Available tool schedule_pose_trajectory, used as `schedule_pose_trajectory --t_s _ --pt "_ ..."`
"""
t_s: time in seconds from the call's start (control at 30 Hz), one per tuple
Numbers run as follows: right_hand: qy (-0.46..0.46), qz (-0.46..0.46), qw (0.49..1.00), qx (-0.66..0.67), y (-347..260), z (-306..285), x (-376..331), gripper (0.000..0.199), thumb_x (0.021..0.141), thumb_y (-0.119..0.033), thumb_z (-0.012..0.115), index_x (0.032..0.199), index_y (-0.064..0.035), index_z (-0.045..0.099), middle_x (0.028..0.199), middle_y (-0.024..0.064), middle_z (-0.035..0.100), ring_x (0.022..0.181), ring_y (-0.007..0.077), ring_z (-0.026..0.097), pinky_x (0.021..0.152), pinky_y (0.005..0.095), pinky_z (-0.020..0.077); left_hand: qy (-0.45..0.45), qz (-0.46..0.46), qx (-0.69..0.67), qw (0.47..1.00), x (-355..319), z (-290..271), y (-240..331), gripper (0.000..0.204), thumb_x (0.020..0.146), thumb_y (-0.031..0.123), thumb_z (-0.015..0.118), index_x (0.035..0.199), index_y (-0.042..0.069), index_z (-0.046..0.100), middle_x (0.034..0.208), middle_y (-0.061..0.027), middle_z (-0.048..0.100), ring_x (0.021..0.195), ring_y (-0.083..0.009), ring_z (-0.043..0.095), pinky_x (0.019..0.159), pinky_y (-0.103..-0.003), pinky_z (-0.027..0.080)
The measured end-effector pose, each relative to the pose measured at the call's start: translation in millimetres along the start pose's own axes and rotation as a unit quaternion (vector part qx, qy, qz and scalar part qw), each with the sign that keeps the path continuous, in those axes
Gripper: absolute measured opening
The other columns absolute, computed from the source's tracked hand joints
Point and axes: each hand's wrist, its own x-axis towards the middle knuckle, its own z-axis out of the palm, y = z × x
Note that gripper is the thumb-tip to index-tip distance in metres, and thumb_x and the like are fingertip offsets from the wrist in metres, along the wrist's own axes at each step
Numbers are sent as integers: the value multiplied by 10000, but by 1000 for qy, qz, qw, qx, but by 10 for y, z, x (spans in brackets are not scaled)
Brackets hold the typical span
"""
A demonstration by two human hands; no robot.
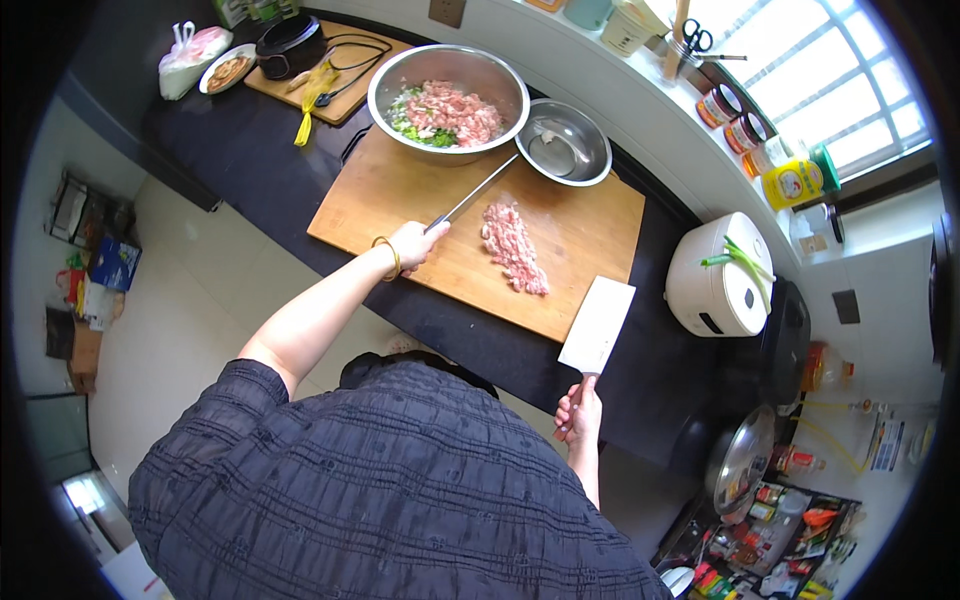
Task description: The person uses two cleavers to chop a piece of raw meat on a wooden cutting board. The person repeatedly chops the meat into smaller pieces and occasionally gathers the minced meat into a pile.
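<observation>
My right hand (580, 408) is closed round the wooden handle of a cleaver (598, 325), its broad pale blade lying over the board's right front corner. In my left hand (416, 247) is a knife (478, 194), seen almost edge-on, its narrow blade slanting up toward the gap between two bowls. Between the two blades lies a strip of chopped pink meat (513, 250) on the wooden cutting board (385, 195). The large steel bowl (385, 75) at the board's far edge holds more chopped meat with green and white bits. Beside it sits a smaller steel bowl (590, 165), nearly bare inside.
A white rice cooker (705, 285) with spring onions (742, 262) on its lid stands to the right. Far left are a smaller board (345, 100) with a black pot (290, 48), a plate (213, 80) and a plastic bag (190, 65). Jars (718, 106) line the windowsill.
</observation>
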Motion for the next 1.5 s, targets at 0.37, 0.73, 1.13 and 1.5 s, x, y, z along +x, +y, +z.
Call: schedule_pose_trajectory --t_s 0.37,0.73,1.13,1.5 --pt "-97 34 995 2 133 1201 287 405 874 -483 423 751 -99 390 504 32 380 365 123 348 340 271 327 -77 -55 -14 995 -339 133 -97 508 850 544 404 631 85 406 493 -24 378 361 -109 343 327 -258 305" --pt "-18 -239 886 -396 -361 1455 463 359 888 -370 456 776 -29 454 504 54 468 347 139 446 329 286 370 -149 -91 -149 973 -701 414 -273 464 865 538 384 694 106 393 495 8 370 367 -84 306 336 -236 280" --pt "-43 -396 832 -387 -670 1141 423 253 883 -297 503 845 -48 482 509 4 439 370 92 425 343 254 342 -69 -79 -177 979 -822 91 -348 457 871 523 386 689 104 396 488 18 354 362 -69 281 336 -229 261" --pt "-12 -463 753 -466 -1214 1200 24 298 875 -300 492 932 -11 535 806 226 596 761 384 586 630 389 462 -53 -80 -194 976 -850 228 -475 467 867 529 390 697 94 393 490 7 360 370 -81 313 335 -240 283"
